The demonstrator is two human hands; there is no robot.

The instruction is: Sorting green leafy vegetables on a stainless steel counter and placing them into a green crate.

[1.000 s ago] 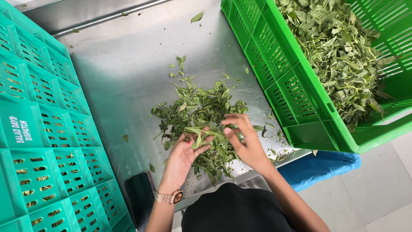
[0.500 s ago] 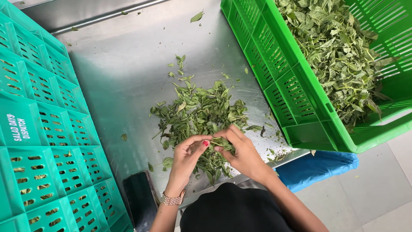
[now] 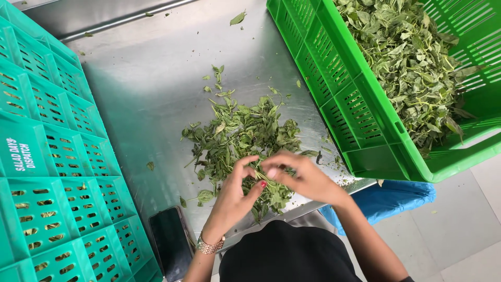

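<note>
Both hands meet over the near edge of a loose pile of green leaves (image 3: 240,136) spread on the steel table (image 3: 156,89). The left hand (image 3: 235,193) has its fingers curled in narrow, thumb and fingertips pinching a small leafy sprig (image 3: 257,176) from the pile (the nails are painted red). The right hand (image 3: 305,177) comes in from the other side, fingers drawn together and touching the same sprig, so the two sets of fingertips sit just beside each other. A gold-coloured bracelet (image 3: 210,245) sits on the left wrist.

The pile lies in the middle of the table, with a few stray leaves scattered beyond it towards the far edge. To the right, a bright green crate (image 3: 365,130) rests tilted at the table's edge, heaped with more of the same leaves. To the left, teal crates (image 3: 47,156) stand stacked side by side. A dark phone (image 3: 169,237) lies flat at the near edge, between the teal crates and the left forearm. Below the table, something blue (image 3: 386,198) shows under the green crate.
</note>
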